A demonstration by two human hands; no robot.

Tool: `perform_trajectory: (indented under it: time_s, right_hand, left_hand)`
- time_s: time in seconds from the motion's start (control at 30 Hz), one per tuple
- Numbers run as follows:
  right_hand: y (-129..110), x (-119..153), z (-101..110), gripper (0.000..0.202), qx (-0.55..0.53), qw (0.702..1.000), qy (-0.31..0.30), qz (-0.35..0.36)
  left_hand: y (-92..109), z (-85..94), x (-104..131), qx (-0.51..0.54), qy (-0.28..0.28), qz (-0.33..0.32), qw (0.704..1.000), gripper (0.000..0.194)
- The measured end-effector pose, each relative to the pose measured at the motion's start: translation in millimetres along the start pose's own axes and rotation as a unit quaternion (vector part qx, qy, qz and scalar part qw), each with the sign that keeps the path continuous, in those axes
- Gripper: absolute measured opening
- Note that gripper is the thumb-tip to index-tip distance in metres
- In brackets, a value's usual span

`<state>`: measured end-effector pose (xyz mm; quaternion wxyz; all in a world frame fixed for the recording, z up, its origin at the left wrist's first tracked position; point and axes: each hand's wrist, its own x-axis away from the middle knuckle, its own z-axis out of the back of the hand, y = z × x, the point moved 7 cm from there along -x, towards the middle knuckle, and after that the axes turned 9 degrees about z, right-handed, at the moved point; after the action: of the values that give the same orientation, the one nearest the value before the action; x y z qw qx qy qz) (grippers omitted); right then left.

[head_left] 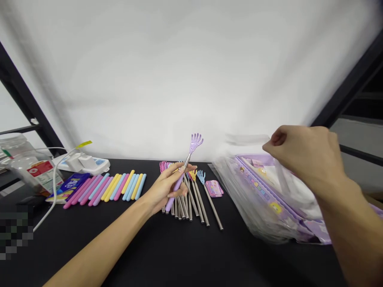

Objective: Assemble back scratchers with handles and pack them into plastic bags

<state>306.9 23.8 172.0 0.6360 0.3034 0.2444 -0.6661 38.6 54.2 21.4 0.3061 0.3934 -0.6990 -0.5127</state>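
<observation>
My left hand is closed around the purple handle of a back scratcher, whose hand-shaped purple head points up and away. Below it on the black table lie several more back scratchers, bare metal rods with pink, yellow and blue heads. My right hand is pinched on a clear plastic bag, blurred by motion, above a stack of clear bags. Beside and under that hand is a purple printed package with white contents. Pink printed cards lie between the scratchers and the bags.
Several pink, purple, blue and yellow handle tubes lie in a row at left. Behind them are a blue snack packet, a white power strip with a cable, and a clear plastic jar. A white wall rises behind the table.
</observation>
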Motion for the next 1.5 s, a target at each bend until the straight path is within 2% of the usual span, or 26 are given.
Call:
perform_trajectory:
  time_s: [0.07, 0.13, 0.23, 0.33, 0.43, 0.5, 0.6, 0.7, 0.77, 0.87, 0.97, 1.0, 1.03, 1.1, 1.13, 1.17, 1.2, 1.27, 1.33, 1.37, 1.43, 1.5]
  right_hand:
    - [-6.6, 0.9, -17.8, 0.015, 0.095, 0.993, -0.073, 0.019]
    - [-20.3, 9.3, -43.6, 0.018, 0.143, 0.976, -0.147, 0.066]
    - [-43.6, 29.7, -81.6, 0.021, 0.125, 0.956, -0.219, 0.153]
    - [-49.0, 46.9, -107.1, 0.022, 0.085, 0.95, -0.257, 0.159]
    - [-44.0, 55.2, -119.4, 0.019, 0.01, 0.946, -0.288, 0.149]
    - [-37.8, 53.2, -116.8, 0.016, -0.026, 0.946, -0.295, 0.134]
    - [-35.4, 39.3, -93.4, 0.014, -0.021, 0.96, -0.256, 0.109]
    - [-61.4, 25.6, -59.7, 0.015, -0.034, 0.977, -0.176, 0.118]
    - [-92.8, 23.9, -45.9, 0.013, -0.118, 0.971, -0.146, 0.146]
    - [-138.0, 30.9, -46.0, 0.013, -0.3, 0.922, -0.164, 0.183]
    - [-160.6, 40.6, -56.4, 0.018, -0.452, 0.842, -0.187, 0.226]
    - [-159.4, 42.1, -60.3, 0.018, -0.486, 0.825, -0.18, 0.224]
    - [-153.5, 42.5, -64.6, 0.016, -0.508, 0.82, -0.163, 0.206]
    - [-134.1, 43.4, -75.8, 0.014, -0.524, 0.832, -0.131, 0.125]
    - [-126.3, 46.3, -82.9, 0.02, -0.531, 0.832, -0.139, 0.08]
    - [-123.1, 51.6, -90.6, 0.025, -0.546, 0.819, -0.172, 0.047]
    - [-125.2, 58.8, -97.5, 0.028, -0.569, 0.791, -0.223, 0.031]
    - [-138.8, 75.2, -103.5, 0.028, -0.627, 0.704, -0.33, 0.035]
    - [-149.4, 85.1, -101.1, 0.024, -0.671, 0.635, -0.381, 0.049]
    - [-150.9, 86.5, -100.3, 0.022, -0.682, 0.618, -0.388, 0.049]
    - [-145.8, 84.0, -102.7, 0.022, -0.69, 0.615, -0.381, 0.03]
    - [-130.1, 75.3, -109.2, 0.025, -0.689, 0.64, -0.338, -0.021]
  left_hand:
    - [0.7, -3.0, 1.0, -0.012, 0.001, -0.001, 1.0, 0.031]
    - [1.3, -6.8, 1.8, -0.022, -0.003, -0.004, 1.0, 0.033]
    - [0.3, -11.3, 2.6, -0.03, -0.01, 0.0, 0.999, 0.033]
    - [-1.1, -12.9, 3.6, -0.038, -0.013, 0.004, 0.999, 0.034]
    - [-2.1, -12.7, 3.8, -0.045, -0.014, 0.006, 0.999, 0.036]
    - [-2.9, -12.2, 2.9, -0.049, -0.011, 0.008, 0.999, 0.037]
    - [-4.4, -12.7, 1.3, -0.047, -0.009, 0.013, 0.999, 0.036]
    - [-5.9, -16.2, 1.9, -0.025, -0.018, 0.026, 0.999, 0.032]
    - [-6.8, -19.6, 3.7, 0.008, -0.033, 0.039, 0.999, 0.031]
    - [-6.8, -19.1, 5.1, 0.072, -0.03, 0.048, 0.996, 0.031]
    - [-5.2, -10.1, 3.0, 0.109, 0.006, 0.032, 0.994, 0.031]
    - [-5.0, -6.4, 1.8, 0.111, 0.019, 0.027, 0.993, 0.03]
    - [-5.1, -2.6, 0.6, 0.108, 0.031, 0.023, 0.993, 0.029]
    - [-5.9, 2.5, -1.3, 0.095, 0.044, 0.02, 0.994, 0.031]
    - [-6.3, 3.5, -1.7, 0.086, 0.043, 0.018, 0.995, 0.033]
    - [-6.7, 3.2, -1.9, 0.077, 0.039, 0.018, 0.996, 0.035]
    - [-7.0, 1.8, -1.7, 0.068, 0.03, 0.018, 0.997, 0.037]
    - [-6.2, -2.4, -0.7, 0.05, 0.011, 0.018, 0.999, 0.04]
    - [-3.7, -5.3, 0.7, 0.02, -0.004, 0.024, 1.0, 0.043]
    - [-1.3, -5.2, 1.6, -0.003, -0.008, 0.029, 1.0, 0.044]
    - [4.6, -0.4, 3.7, -0.074, -0.006, 0.046, 0.996, 0.047]
    - [12.0, 9.1, 6.6, -0.166, 0.0, 0.063, 0.984, 0.046]
